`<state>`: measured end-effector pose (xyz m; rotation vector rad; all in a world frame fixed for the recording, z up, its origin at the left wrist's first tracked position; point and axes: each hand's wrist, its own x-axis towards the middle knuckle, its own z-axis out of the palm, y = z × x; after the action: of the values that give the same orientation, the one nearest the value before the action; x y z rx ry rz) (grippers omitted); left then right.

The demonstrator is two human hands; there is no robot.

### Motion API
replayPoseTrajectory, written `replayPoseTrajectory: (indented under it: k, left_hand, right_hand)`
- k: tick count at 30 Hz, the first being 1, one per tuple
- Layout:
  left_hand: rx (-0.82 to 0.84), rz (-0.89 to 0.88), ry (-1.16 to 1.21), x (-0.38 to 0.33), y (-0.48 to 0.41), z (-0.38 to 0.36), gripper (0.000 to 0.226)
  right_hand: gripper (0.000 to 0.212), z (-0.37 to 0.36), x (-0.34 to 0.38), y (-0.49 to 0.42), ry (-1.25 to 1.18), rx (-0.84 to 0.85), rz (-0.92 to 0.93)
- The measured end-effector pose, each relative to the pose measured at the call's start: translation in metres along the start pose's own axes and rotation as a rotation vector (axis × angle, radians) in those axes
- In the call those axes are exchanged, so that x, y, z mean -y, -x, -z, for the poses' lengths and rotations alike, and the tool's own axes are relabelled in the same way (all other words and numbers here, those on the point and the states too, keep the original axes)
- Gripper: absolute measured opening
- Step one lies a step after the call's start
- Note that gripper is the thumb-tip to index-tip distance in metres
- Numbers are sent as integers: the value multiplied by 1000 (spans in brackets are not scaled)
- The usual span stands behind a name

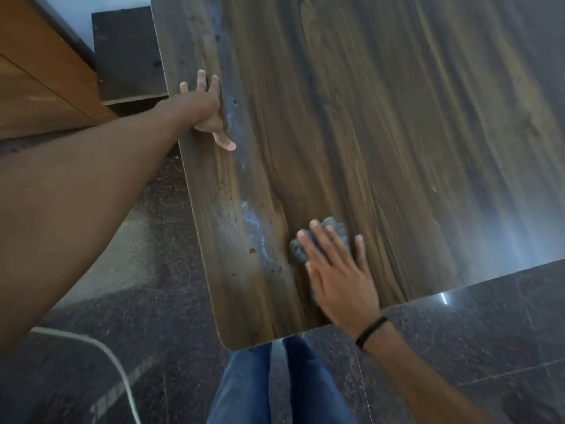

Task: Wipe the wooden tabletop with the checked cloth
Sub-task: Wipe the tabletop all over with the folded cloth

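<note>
The dark wooden tabletop (382, 123) fills the upper right of the view. A bunched grey cloth (333, 232) lies on it near the front edge. My right hand (339, 270) presses flat on the cloth, fingers spread, covering most of it. A black band circles that wrist. My left hand (208, 108) rests on the table's left edge with fingers over the top and thumb pointing toward me. A pale smear and small dark spots (253, 221) mark the wood between the two hands.
An orange-brown cabinet (39, 75) stands at the far left, with a dark board (125, 53) beside the table. The floor is dark speckled stone (474, 338). A pale cable (116, 359) curves across it. My legs in blue jeans (275, 387) stand at the table's near corner.
</note>
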<state>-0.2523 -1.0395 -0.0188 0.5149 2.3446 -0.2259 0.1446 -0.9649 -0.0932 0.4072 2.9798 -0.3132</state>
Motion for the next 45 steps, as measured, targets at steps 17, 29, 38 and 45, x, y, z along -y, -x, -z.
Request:
replayPoseTrajectory:
  k: [17,29,38,45]
  left_hand:
    - [-38,-32,-31,6,-10,-4,158]
    - [-102,-17,25,31,-42,53,152]
    - [-76,-84,-10,66,-80,61,148]
    - [-64,-83,-85,65,-92,60,149]
  right_hand:
    - [54,11,13,-28,-44,12,-101]
    - [53,14,62,-102,-69,35,-34]
    - [53,18,72,-163,-84,-5,-35]
    - [53,29,74,-239,-124,-36,-139]
